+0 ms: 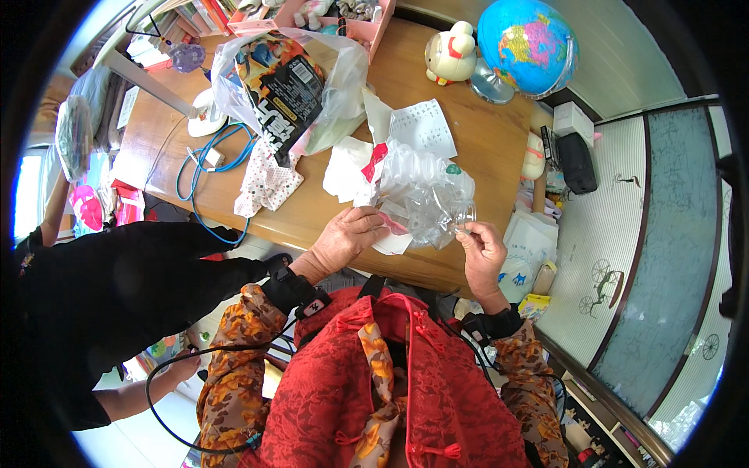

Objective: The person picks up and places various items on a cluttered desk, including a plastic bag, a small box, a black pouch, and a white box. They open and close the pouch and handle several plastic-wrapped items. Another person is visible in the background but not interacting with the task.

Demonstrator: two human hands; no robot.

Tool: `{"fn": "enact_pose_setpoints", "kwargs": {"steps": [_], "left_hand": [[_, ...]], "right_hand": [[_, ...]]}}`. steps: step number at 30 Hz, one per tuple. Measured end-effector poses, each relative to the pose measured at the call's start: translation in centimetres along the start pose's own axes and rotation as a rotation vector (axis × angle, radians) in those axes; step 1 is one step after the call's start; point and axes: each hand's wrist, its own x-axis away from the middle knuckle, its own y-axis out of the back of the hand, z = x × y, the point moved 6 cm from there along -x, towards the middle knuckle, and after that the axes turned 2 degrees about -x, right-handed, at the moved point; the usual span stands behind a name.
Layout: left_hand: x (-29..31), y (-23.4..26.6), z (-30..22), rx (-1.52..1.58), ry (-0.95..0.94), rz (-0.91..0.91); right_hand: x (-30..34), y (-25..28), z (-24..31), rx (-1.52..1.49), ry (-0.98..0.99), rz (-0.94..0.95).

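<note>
A crumpled clear plastic bottle (437,204) lies on the table in front of me, its ribbed side towards the back. My right hand (484,253) is closed, thumb and fingers pinching the bottle's near right end. At the bottle's left, my left hand (349,240) has its fingers pressed together on a thin pink strip (394,225); part of it is hidden by the fingers. A red piece (375,161) sticks up behind that hand, beside crumpled white paper (343,173). Beyond the bottle lies a white sheet with writing (425,129).
A plastic bag (343,74) with a dark printed packet (290,97) stands at the back left, near a dotted cloth (265,183) and blue cable (187,175). A globe (527,47) and plush toy (452,56) stand at the back right. Another person in black (133,296) is at my left.
</note>
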Motion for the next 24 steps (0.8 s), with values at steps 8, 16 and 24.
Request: {"fn": "enact_pose_setpoints", "kwargs": {"steps": [8,16,24], "left_hand": [[0.0,0.4,0.1,0.012,0.009,-0.031],[-1.3,0.0,0.2,0.020,0.073,-0.040],[-1.8,0.5,1.2,0.039,0.168,-0.082]], "right_hand": [[-0.6,-0.5,0.5,0.074,-0.011,0.132],[-2.2,0.3,1.6,-0.259,-0.008,0.281],[-2.4,2.5,2.4,-0.671,-0.266,0.363]]}}
